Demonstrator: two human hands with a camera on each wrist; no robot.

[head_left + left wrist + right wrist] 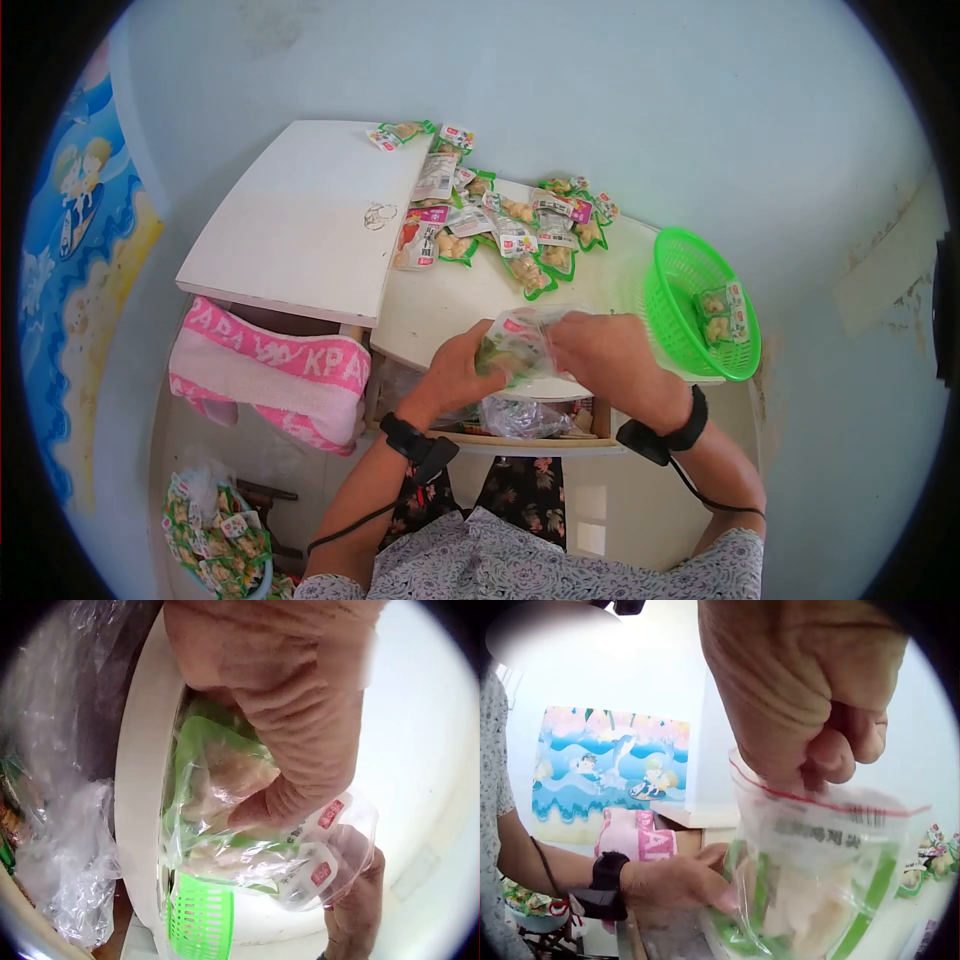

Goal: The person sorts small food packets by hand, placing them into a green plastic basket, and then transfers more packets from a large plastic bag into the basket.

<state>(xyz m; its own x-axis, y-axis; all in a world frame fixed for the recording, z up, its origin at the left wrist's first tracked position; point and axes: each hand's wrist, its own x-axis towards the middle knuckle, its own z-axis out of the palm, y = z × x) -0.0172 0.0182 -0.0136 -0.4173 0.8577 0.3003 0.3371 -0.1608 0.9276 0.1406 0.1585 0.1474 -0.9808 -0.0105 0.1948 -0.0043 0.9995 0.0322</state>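
Note:
In the head view my left hand (pixel 455 370) grips a clear zip bag (pixel 528 325) over the table's front edge. Green-edged snack packets (pixel 225 776) with pale pieces show inside it, the left thumb lying across them in the left wrist view. My right hand (pixel 610 362) is at the bag's mouth. Its fingers (pixel 832 754) are bent, and the fingertips reach past the red zip line (pixel 810 801) into the bag in the right wrist view. What those fingertips hold is hidden, so I cannot tell.
Several snack packets (pixel 520 240) lie in a pile at the table's back. A green basket (pixel 690 260) holding packets stands on the right. Below the tabletop an open drawer (pixel 610 420) holds crumpled plastic. A pink towel (pixel 270 385) hangs at left, above a tub of packets (pixel 215 540).

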